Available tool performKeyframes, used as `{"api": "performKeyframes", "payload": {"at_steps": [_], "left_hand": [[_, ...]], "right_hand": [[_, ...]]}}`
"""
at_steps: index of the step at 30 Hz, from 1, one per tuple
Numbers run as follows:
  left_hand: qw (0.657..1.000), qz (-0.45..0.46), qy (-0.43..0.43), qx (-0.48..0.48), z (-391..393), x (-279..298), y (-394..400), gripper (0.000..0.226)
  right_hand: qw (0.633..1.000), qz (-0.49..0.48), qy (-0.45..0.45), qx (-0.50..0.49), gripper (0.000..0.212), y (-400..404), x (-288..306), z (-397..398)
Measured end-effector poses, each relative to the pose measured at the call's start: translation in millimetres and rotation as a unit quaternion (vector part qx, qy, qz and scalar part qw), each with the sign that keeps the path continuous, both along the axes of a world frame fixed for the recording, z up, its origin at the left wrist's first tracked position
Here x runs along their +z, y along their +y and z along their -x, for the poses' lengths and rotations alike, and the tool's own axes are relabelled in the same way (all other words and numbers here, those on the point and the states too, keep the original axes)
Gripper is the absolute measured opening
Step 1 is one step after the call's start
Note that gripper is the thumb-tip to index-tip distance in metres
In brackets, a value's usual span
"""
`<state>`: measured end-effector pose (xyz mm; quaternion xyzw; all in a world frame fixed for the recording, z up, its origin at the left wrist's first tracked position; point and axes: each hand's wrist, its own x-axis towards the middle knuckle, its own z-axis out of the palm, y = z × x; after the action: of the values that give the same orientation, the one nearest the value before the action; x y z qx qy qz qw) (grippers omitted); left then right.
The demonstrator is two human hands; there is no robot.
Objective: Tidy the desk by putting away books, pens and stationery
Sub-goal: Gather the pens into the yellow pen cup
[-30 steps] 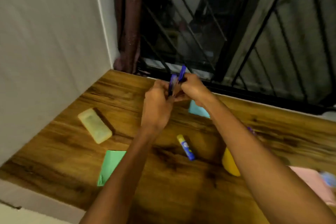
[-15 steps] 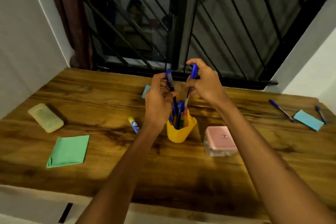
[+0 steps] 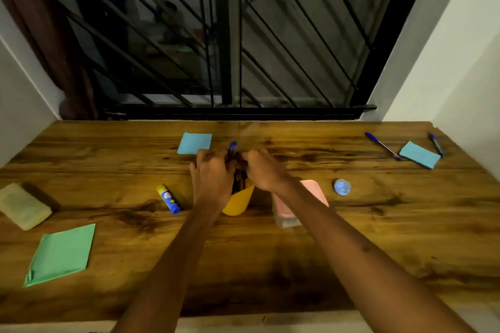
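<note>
A yellow pen cup (image 3: 238,203) stands mid-desk with several pens in it. Both hands are right over its mouth. My left hand (image 3: 212,180) is closed around a blue pen (image 3: 232,149) whose cap sticks up above my fingers. My right hand (image 3: 263,170) is closed at the cup's rim; what it grips is hidden by the fingers. Loose on the wooden desk (image 3: 243,265) lie a glue stick (image 3: 168,199), two blue pens (image 3: 382,146) (image 3: 435,144) at the far right, and light-blue note pads (image 3: 194,143) (image 3: 419,154).
A green notebook (image 3: 62,254) lies front left, a pale yellowish block (image 3: 23,205) beyond it. A pink-lidded box (image 3: 315,192) sits under my right forearm, a small blue round thing (image 3: 342,187) to its right. Barred window (image 3: 232,35) behind, white walls on both sides.
Both hands have come down from chest height onto the cup, carrying the pens into it. The view has swung right and down, showing the whole desk.
</note>
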<state>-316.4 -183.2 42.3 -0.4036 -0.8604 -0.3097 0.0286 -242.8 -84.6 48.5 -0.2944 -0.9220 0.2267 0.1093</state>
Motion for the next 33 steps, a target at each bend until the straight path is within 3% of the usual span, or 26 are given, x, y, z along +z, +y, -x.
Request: {"api": "performKeyframes", "payload": {"at_steps": [3, 6, 9, 12, 17, 20, 25, 33], "left_hand": [[0.997, 0.061, 0.038, 0.026, -7, 1, 2, 0.03], [0.996, 0.069, 0.054, 0.035, -15, 4, 9, 0.044], [0.994, 0.002, 0.108, -0.004, -28, 15, 29, 0.051], [0.983, -0.093, 0.135, -0.083, -54, 25, 58, 0.037], [0.967, -0.138, 0.074, -0.2, -119, 25, 130, 0.026], [0.962, -0.119, -0.033, -0.245, -170, 16, 181, 0.019], [0.957, -0.047, -0.168, -0.234, -238, -15, 286, 0.022], [0.969, 0.061, -0.218, -0.094, -292, -55, 423, 0.041]], "right_hand": [[0.997, -0.048, -0.062, 0.001, 0.03, 2, 2, -4], [0.998, -0.049, -0.05, 0.005, 0.034, 9, 11, -13], [0.997, -0.03, 0.063, -0.025, 0.037, 26, 19, -29], [0.983, -0.031, 0.163, -0.079, 0.028, 50, 32, -58], [0.957, -0.014, 0.16, -0.242, 0.023, 111, 27, -130], [0.925, -0.001, 0.131, -0.357, 0.023, 164, 15, -186], [0.913, -0.004, 0.051, -0.405, 0.023, 265, -12, -276], [0.908, -0.044, -0.04, -0.415, 0.051, 401, -62, -351]]}}
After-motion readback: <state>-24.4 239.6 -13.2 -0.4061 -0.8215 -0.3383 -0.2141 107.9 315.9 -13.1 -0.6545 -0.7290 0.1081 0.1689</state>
